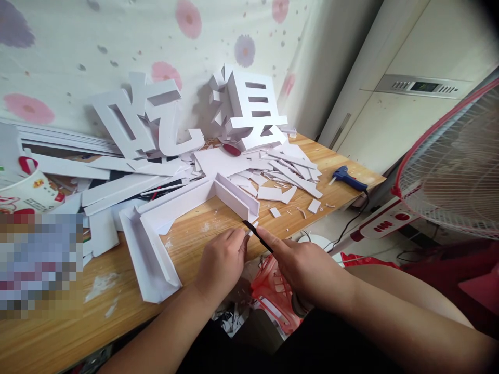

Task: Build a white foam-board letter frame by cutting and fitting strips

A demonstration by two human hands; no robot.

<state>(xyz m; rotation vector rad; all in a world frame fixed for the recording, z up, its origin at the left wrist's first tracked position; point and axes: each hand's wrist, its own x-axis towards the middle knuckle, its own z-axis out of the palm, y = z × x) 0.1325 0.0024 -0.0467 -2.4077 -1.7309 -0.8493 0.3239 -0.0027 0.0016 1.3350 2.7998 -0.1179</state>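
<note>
In my right hand (304, 265) is a knife with a black blade (256, 234), its index finger stretched along the back and the tip pointing up and left. My left hand (220, 259) is closed in a pinch on a small white board piece (248, 234), right beside the blade. Both hands are at the table's front edge. Just beyond them, white board strips form an angled, open-channel shape (177, 200) on the wood. Its left arm (150, 259) reaches toward the front edge. My fingers partly hide the small piece.
Two white built-up characters (132, 124) (257, 111) lean against the flowered wall covering. White offcuts (288, 176) and a red-handled tool (231, 149) lie before them. A blue glue gun (348, 178) rests at right, near a fan (456, 161). A paper bucket (31, 187) stands left; a red bag (276, 291) hangs below.
</note>
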